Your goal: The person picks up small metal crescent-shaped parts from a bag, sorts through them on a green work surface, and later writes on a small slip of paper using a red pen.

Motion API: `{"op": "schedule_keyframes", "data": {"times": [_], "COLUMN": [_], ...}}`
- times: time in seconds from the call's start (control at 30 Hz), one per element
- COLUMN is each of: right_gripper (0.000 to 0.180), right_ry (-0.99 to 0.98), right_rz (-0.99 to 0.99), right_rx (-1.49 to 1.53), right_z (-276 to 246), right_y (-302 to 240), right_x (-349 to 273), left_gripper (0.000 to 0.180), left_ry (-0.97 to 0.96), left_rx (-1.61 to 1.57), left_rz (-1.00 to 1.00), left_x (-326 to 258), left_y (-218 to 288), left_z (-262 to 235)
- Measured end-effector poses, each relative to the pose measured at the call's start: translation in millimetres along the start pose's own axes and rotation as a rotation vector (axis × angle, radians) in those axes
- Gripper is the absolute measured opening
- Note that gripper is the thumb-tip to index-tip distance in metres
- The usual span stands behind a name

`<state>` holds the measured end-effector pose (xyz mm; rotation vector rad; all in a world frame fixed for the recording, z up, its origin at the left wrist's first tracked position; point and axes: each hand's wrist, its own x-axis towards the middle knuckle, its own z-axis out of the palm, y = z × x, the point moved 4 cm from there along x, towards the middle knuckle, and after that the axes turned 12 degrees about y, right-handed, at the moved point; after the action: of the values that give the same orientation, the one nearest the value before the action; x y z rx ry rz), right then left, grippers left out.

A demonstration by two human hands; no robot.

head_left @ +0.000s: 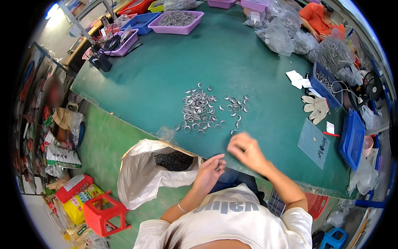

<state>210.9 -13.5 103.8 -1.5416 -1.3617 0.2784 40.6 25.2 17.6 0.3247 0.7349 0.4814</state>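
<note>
Green tabletop (166, 74), big and wide. Pile of small silver rings (198, 108) spread flat near the middle, with a smaller bunch of rings (236, 106) just beside it on the right. One lone ring (233, 133) close to the near edge, right by the right hand.

Right hand (245, 150) low over the tabletop near that lone ring, fingers (233, 143) bent and close together, a bit blurry. Cannot tell if anything sits between them.

Left hand (209, 170) at the near edge of the tabletop, just above the open white sack (141, 174). Fingers (219, 162) curled in, pinched around something small and dark; too tiny to tell what. Thin bracelet (180, 207) on the left wrist.

White sack leaning against the tabletop edge, mouth open, full of dark little pieces (174, 161).

Far end of the tabletop: purple tray (176, 21) heaped with grey rings, blue tray (143, 23) next to it. Right side: pair of white work gloves (316, 108), red pen (331, 134), blue basket (352, 139), clear bags of metal parts (282, 33). Another person in an orange shirt (317, 16) at the far right corner.

On the floor to the left: red plastic stool (101, 216).
</note>
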Motion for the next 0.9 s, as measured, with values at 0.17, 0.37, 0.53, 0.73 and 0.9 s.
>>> {"op": "schedule_keyframes", "data": {"times": [0.17, 0.37, 0.53, 0.73, 0.9], "right_gripper": [0.020, 0.009, 0.008, 0.014, 0.016], "right_ry": [0.103, 0.135, 0.131, -0.262, 0.075], "right_rz": [0.006, -0.141, -0.095, -0.110, 0.020], "right_rx": [-0.449, -0.608, -0.293, 0.010, -0.560], "right_z": [-10, -2, 10, 31, 14], "right_y": [47, 63, 14, -16, 38], "right_x": [23, 20, 6, -10, 7], "left_gripper": [0.027, 0.040, 0.033, 0.030, 0.032], "left_ry": [0.291, 0.702, 0.212, -0.054, 0.009], "left_rx": [0.228, 0.730, 0.340, -0.150, -0.039], "left_rz": [0.450, 0.853, 0.395, -0.022, -0.117], "left_x": [-14, -28, -35, -7, -14], "left_y": [52, 82, 49, 3, -1], "left_z": [-72, -124, -25, 3, 0]}}
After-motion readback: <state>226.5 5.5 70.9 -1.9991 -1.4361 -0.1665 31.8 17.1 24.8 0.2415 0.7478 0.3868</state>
